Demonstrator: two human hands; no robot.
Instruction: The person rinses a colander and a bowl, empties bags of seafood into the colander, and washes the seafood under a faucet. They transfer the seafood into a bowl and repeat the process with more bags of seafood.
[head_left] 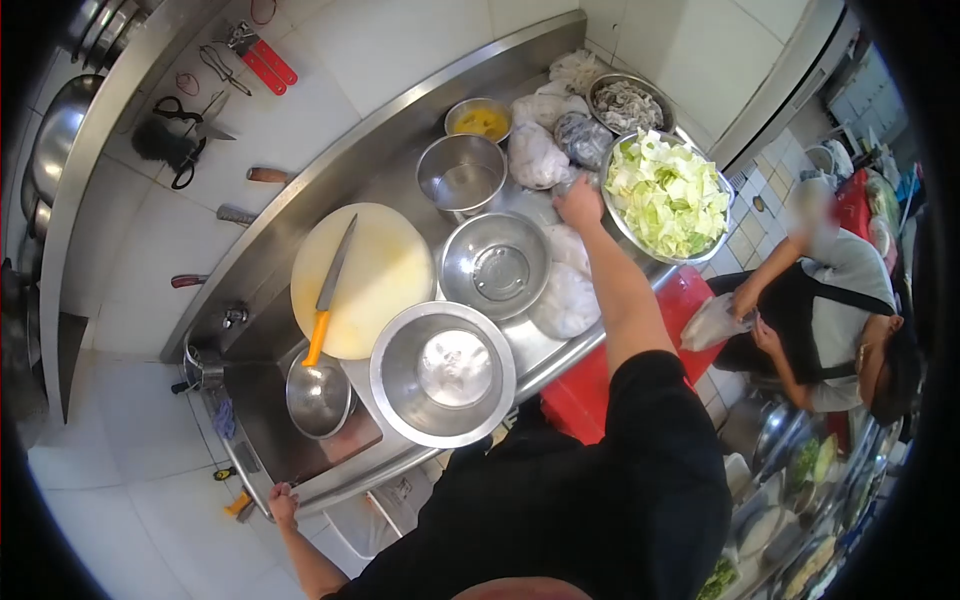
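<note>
Steel kitchen counter (400, 187), viewed from head height. The right hand (580, 203) lay at the left rim of a wide, round stainless-steel bowl (623, 228) heaped with chopped pale-green leaves (668, 193). Just beyond the fingers sat a knotted, translucent white plastic bag (537, 155) and a similar bag with dark contents (583, 138). Whether the right fingers were closed on plastic, on the rim or on nothing could not be told. The left hand (284, 507) lay at the near corner of the rectangular steel sink (270, 400), fingers curled; whether they gripped its edge could not be told. Step in hand, as judged: a reach with the right hand between the bags and the leaf-filled bowl, the left hand apparently serving as a support. The next move, from that posture, called for a sure hold and for care at the rim, lest the leaves be tipped out. Well apart from both hands, a long knife with an orange handle (330, 283) lay on a round, cream-coloured cutting board (390, 290), its handle projecting beyond the board's edge.
</note>
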